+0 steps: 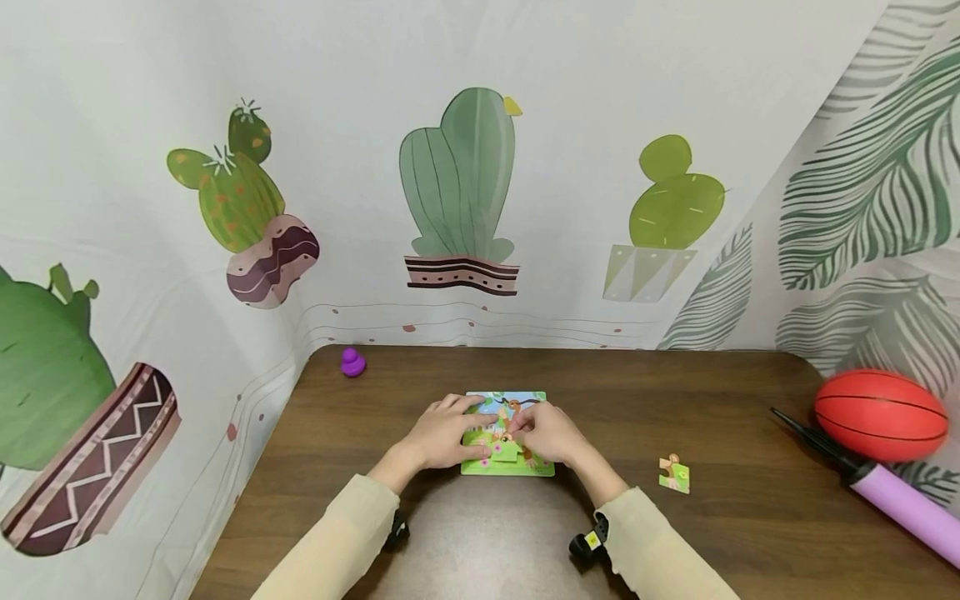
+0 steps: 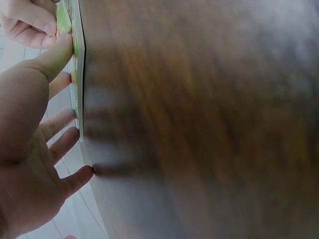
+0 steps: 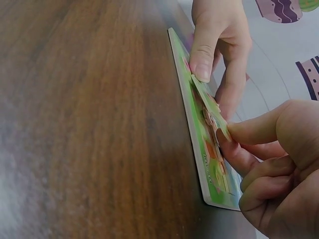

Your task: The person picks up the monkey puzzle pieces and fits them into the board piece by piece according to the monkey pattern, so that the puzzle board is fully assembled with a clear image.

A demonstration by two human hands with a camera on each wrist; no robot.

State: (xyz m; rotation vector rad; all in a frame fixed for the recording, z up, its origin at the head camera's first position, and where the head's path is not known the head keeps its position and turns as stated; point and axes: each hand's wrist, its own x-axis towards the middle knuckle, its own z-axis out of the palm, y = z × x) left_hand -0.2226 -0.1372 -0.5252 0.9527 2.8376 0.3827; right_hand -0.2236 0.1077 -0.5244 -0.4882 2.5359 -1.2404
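Note:
A jigsaw puzzle board (image 1: 480, 470) with a colourful animal picture lies flat on the table in front of me. My right hand (image 1: 553, 433) pinches the edge of a green puzzle piece (image 3: 205, 98) between thumb and forefinger, its other fingers curled in. In the right wrist view the piece is tilted, partly raised off the board. My left hand (image 1: 446, 433) lies spread over the board's left side; its thumb touches the piece's near end. Both hands hide parts of the picture. Off to the right lies a loose puzzle piece (image 1: 677, 475), green and brown.
A small purple toy (image 1: 352, 362) stands at the table's back left corner. At the right are a red ball (image 1: 881, 415) and a lilac tube with a black nozzle (image 1: 911, 508), probably a pump. Cactus-printed cloth (image 1: 352, 208) hangs behind the brown table (image 1: 360, 383).

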